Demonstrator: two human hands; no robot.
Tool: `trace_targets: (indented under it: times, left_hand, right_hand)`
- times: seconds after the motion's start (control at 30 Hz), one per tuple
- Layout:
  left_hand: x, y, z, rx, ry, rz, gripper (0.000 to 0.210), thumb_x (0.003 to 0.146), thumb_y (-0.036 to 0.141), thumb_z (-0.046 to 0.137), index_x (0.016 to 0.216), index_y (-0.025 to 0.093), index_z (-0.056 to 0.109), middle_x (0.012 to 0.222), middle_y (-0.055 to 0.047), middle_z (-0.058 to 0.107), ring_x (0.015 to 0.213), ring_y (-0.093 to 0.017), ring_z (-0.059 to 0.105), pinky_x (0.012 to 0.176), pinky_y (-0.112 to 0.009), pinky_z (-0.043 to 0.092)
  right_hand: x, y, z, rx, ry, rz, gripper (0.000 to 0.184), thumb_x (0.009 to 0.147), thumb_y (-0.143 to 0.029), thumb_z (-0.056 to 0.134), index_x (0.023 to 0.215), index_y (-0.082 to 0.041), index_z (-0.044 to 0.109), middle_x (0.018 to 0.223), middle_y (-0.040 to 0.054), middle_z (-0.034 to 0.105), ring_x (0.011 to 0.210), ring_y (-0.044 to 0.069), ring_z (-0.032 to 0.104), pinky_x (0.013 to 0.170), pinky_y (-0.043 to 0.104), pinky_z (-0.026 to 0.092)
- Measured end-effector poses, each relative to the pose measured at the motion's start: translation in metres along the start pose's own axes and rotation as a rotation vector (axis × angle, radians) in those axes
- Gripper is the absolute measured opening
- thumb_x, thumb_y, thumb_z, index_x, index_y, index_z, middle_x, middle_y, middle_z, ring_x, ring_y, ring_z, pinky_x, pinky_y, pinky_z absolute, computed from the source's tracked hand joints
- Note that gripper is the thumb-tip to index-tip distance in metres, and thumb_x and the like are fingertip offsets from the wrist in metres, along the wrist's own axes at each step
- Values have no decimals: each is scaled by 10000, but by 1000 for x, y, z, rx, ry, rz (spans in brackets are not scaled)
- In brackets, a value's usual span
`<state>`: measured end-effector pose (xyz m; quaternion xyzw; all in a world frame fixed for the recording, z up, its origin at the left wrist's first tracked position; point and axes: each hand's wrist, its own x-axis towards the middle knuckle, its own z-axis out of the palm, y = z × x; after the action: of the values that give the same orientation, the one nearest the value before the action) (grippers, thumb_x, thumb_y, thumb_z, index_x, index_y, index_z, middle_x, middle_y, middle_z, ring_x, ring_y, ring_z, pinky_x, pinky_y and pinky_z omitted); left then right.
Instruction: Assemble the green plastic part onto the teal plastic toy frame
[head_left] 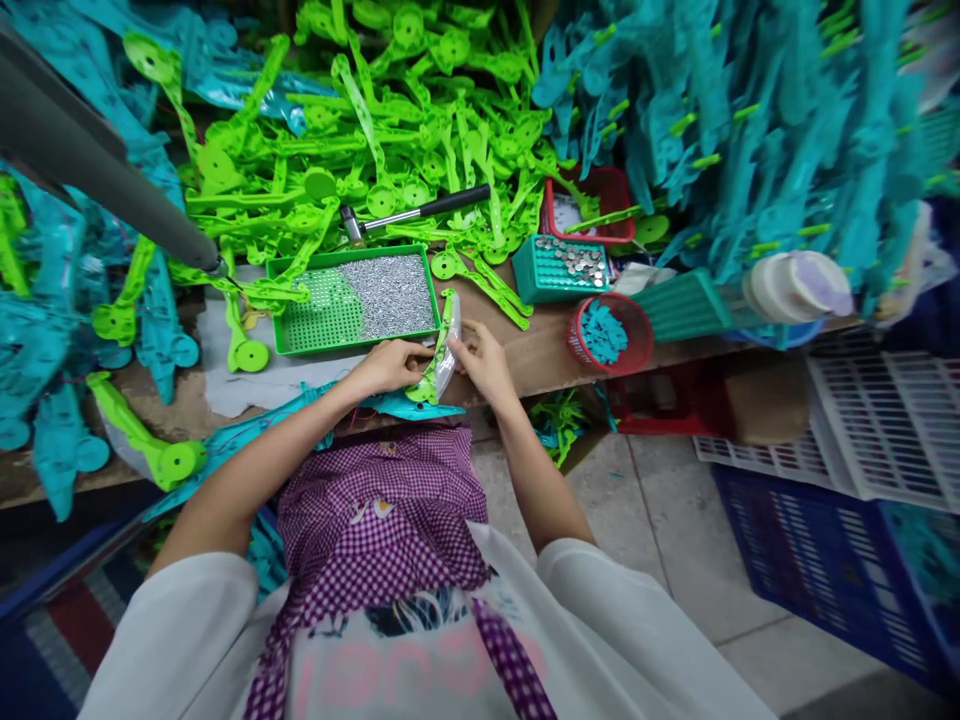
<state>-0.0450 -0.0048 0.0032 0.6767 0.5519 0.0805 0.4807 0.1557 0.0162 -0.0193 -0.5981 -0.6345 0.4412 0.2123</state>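
Note:
A bright green plastic part (pixel 427 386) with a clear, shiny piece (pixel 448 362) along its right side stands tilted at the table's front edge, between my hands. My left hand (pixel 391 366) pinches its lower left side. On the other side, the fingers of my right hand (pixel 484 358) close on the clear piece and the green part's edge. Beneath them lies a blue plastic part (pixel 409 405), partly covered. Just behind my left hand is a green tray (pixel 307 345), its right half filled with small silvery metal pieces (pixel 390 295).
A hammer (pixel 420 208) lies behind the tray, before a heap of green parts (pixel 405 130). Blue parts (pixel 787 130) pile high at right. A teal basket (pixel 529 275) holds metal discs; a red tub (pixel 634 335) holds blue bits. A grey pole-like tool (pixel 112 160) slants in from upper left.

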Motion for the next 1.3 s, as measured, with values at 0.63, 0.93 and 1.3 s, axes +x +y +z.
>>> trace_targets:
  times: [0.63, 0.93, 1.3]
  left_hand:
    - [-1, 4, -1, 45, -13, 8, 595, 729, 183, 558, 1321, 191, 614, 818, -48, 715, 706, -163, 583, 682, -285, 382]
    - [-1, 3, -1, 148, -13, 31, 586, 759, 202, 542, 1343, 192, 594, 889, -88, 717, 719, -190, 577, 695, -317, 385]
    - [2, -1, 1, 186, -2, 69, 562, 760, 229, 539, 1316, 237, 622, 907, -81, 705, 743, -202, 580, 707, -332, 400]
  right_hand:
    - [8, 11, 3, 277, -52, 5, 548, 773, -585, 641, 1177, -242, 505, 611, -49, 531, 485, 141, 556, 468, 292, 473]
    - [17, 15, -7, -12, -53, -184, 664, 837, -551, 600, 1417, -269, 440, 1017, 73, 637, 706, 194, 617, 711, 418, 559]
    - [31, -11, -31, -718, -166, -378, 664, 913, -573, 461, 1515, -341, 303, 1586, 28, 326, 1448, 398, 262, 1084, 710, 274]
